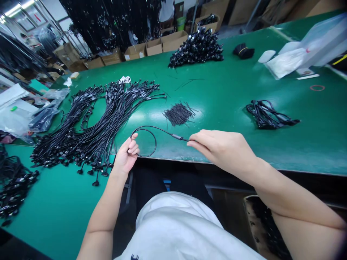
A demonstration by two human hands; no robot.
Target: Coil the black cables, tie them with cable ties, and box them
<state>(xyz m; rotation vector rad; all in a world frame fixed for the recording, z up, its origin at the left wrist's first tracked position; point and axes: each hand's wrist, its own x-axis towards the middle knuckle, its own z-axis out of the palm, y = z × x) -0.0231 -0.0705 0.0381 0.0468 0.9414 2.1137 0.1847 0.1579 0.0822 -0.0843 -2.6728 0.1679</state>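
Observation:
A thin black cable (pixel 155 139) runs between my two hands at the front edge of the green table. My left hand (pixel 129 152) is closed on it, and the cable forms a loop to the right of those fingers. My right hand (pixel 221 144) pinches the cable's other end part, just right of a grey sleeve (pixel 177 137) on it; the tip is hidden in the fingers. Beyond the cable lies a small pile of short black ties (pixel 179 114). Left of my left hand, a large spread of black cables (pixel 100 126) with connectors covers the table.
The green table (pixel 225 86) also bears a heap of black connectors (pixel 199 47), a dark banded bundle (pixel 243 51), a coiled cable bundle (pixel 271 115) and clear plastic bags (pixel 288 63). More cables (pixel 15 187) lie at far left. Cardboard boxes (pixel 173 40) stand behind the table.

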